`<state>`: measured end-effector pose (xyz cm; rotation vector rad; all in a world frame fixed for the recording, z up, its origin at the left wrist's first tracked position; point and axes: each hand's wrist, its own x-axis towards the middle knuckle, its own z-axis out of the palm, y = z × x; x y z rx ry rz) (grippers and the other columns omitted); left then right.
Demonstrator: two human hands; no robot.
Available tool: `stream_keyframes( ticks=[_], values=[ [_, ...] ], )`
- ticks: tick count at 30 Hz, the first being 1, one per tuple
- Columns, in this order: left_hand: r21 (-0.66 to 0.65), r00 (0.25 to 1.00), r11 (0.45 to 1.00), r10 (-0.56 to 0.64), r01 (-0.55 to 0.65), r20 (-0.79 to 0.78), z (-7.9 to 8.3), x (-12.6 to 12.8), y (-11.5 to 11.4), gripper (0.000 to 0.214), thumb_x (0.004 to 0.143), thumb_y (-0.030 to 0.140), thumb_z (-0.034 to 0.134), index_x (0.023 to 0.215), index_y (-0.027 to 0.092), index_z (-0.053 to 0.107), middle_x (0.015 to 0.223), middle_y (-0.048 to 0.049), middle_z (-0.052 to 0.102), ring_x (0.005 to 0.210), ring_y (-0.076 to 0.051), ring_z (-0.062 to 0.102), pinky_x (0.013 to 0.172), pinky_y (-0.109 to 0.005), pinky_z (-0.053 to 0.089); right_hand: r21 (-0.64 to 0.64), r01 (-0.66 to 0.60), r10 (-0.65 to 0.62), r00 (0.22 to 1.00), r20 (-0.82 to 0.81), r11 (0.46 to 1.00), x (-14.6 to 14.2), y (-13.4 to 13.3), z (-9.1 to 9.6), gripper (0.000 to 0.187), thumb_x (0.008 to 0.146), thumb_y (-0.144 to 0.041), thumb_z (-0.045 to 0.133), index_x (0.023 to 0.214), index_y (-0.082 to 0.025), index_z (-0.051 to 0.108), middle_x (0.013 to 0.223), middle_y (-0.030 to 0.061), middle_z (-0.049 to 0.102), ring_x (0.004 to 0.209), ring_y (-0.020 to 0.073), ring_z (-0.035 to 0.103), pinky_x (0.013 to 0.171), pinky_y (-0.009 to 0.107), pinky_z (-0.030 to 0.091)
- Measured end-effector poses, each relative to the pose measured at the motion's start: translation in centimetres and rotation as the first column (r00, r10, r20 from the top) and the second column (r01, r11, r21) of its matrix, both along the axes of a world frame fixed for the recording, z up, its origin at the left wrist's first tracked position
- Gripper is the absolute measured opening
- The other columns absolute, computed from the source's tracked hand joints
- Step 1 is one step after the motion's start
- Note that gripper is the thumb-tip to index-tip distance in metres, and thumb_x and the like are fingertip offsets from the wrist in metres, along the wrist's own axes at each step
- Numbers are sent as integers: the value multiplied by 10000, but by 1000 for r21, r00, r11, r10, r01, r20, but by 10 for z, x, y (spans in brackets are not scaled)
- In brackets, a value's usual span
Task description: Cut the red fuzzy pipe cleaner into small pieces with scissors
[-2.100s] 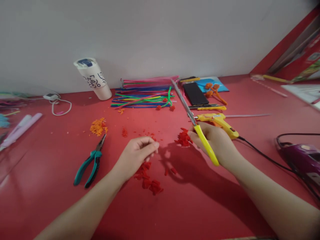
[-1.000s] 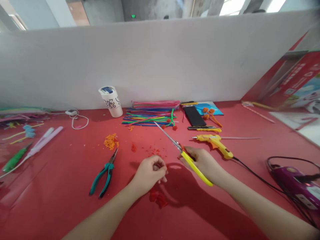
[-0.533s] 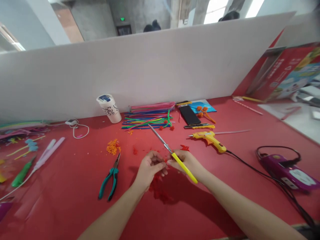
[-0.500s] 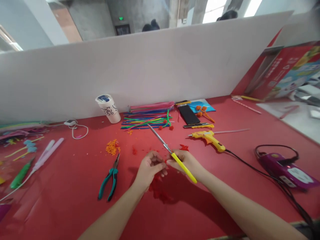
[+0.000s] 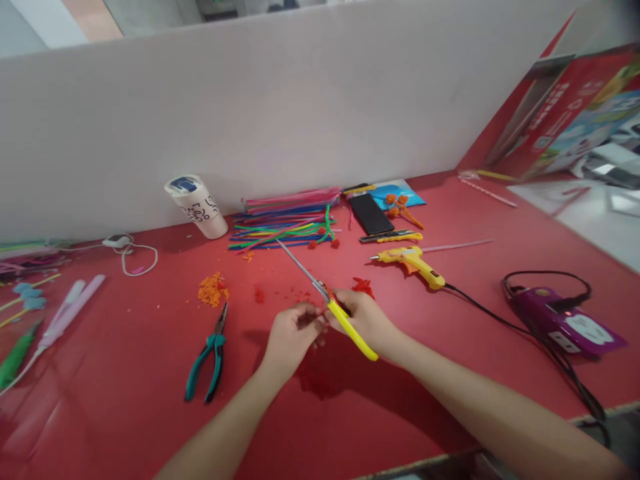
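Note:
My right hand is closed around a pair of yellow-handled scissors, whose long metal blades point up and to the left over the table. Close beside it, my left hand has its thumb and fingers pinched together near the right fingertips. Whatever lies in that pinch is too small or hidden to make out. Below the hands is a pile of red fluffy bits, partly in shadow. More red pieces lie just beyond my right hand, and small red scraps are scattered to the left.
Teal-handled pliers and orange clippings lie left. Behind are colourful pipe cleaners, a white cup and a phone. A yellow glue gun lies right, its cord running near a purple power strip.
My view has tilted down and shifted, so most things sit a little left and higher. Both hands stay close together, and the scissors remain in the right hand.

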<state>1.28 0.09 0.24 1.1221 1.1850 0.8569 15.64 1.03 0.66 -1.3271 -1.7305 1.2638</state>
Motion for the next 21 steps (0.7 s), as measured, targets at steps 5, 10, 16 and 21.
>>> stream_keyframes(
  ticks=[5,10,16,21],
  values=[
    [18,1000,1000,11,-10,-16,9,3,7,37,623,166,594,636,136,575,473,34,558,373,-86,504,381,-189,378,91,17,-33,983,180,996,9,9,3,188,651,-330,520,600,-192,403,528,-59,377,504,79,328,457,200,249],
    [44,983,983,176,-178,47,1,-1,11,105,651,230,603,691,134,592,467,29,562,392,-84,492,405,-192,373,183,24,-89,931,354,983,27,10,9,298,634,-387,576,585,-209,342,502,-64,340,467,80,277,451,212,194],
    [-9,939,952,302,-305,163,-12,-7,6,110,642,215,637,706,135,600,494,21,582,456,-81,516,491,-197,408,261,-171,-55,733,679,950,35,3,5,258,722,-458,487,719,-211,416,528,-27,477,446,120,430,457,221,225],
    [-160,841,904,428,-397,332,-13,-11,5,118,630,213,664,674,140,582,536,31,573,449,-66,517,456,-179,395,263,-314,-1,641,767,912,30,0,-5,285,785,-479,412,747,-198,435,561,15,558,491,165,534,456,236,237]
  ],
)
